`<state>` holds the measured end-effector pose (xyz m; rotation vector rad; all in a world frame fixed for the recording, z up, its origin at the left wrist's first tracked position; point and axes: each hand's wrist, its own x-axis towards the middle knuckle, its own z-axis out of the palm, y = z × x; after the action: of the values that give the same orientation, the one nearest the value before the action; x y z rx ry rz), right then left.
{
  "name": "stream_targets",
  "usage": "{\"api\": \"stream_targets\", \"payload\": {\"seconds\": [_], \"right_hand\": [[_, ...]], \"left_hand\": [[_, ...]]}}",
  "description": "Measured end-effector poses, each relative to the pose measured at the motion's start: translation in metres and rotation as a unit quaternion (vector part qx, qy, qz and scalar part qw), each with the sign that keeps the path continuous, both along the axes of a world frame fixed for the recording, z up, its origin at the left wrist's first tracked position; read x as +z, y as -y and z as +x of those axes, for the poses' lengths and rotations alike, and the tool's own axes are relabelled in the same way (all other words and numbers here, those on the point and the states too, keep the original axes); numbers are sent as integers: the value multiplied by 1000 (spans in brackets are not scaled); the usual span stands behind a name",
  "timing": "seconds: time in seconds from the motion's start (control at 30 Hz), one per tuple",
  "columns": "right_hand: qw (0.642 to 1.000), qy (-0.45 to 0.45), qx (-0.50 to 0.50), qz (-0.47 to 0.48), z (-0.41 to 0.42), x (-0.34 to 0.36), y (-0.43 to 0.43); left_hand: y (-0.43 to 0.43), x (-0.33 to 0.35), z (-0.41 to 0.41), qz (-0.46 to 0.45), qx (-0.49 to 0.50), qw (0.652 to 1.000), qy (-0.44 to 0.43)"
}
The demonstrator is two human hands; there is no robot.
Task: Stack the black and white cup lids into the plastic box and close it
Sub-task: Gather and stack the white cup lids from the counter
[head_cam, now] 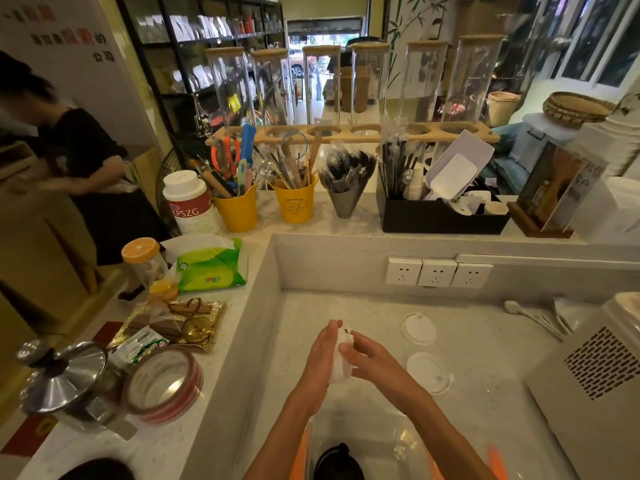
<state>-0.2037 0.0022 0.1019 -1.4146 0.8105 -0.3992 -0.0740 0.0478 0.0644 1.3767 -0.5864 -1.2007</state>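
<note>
Nearest the camera, at the bottom edge, sits the clear plastic box (391, 445) with orange edges, open on top, with a black lid (337, 462) lying inside it. Both forearms reach out over the box.

Above it, the two hands meet over the counter (346, 306). A small stack of white lids (341, 358) stands on edge between them. The left hand (320, 358) presses its open palm and fingers flat against the stack's left side. The right hand (363, 355) grips the stack from the right, thumb and fingers curled onto its upper edge. A dark speck shows at the top of the stack; what it is cannot be told.

Two more white lids lie flat on the counter to the right of the hands: a far lid (418, 328) and a near lid (429, 373), apart from each other and from the hands. Beyond them, white spoons (533, 318) rest beside a pale machine (595, 375) with a vent grille.

Three sockets (438, 271) are set into the counter's back wall. On the raised ledge to the left stand a steel pot (65, 372), a tape roll (162, 386) and a green tissue pack (211, 265).
</note>
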Motion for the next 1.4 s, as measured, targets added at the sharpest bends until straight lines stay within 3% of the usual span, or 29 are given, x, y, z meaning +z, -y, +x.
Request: {"api": "stream_targets", "payload": {"seconds": [0.57, 0.83, 1.1, 1.27, 1.4], "right_hand": [[987, -88, 43, -128, -17, 0, 11], [992, -95, -24, -80, -21, -18, 10], [987, -83, -74, -118, -12, -11, 2], [975, -130, -88, -158, -12, -12, 2], [975, -180, 9, -130, -18, -12, 18]], "left_hand": [[2, 21, -15, 10, -99, 985, -138], [9, 4, -15, 15, -94, 975, -201], [13, -2, -21, 57, -66, 972, -220], [15, -3, -19, 39, -84, 969, -228], [20, -8, -19, 45, -68, 965, -250]]}}
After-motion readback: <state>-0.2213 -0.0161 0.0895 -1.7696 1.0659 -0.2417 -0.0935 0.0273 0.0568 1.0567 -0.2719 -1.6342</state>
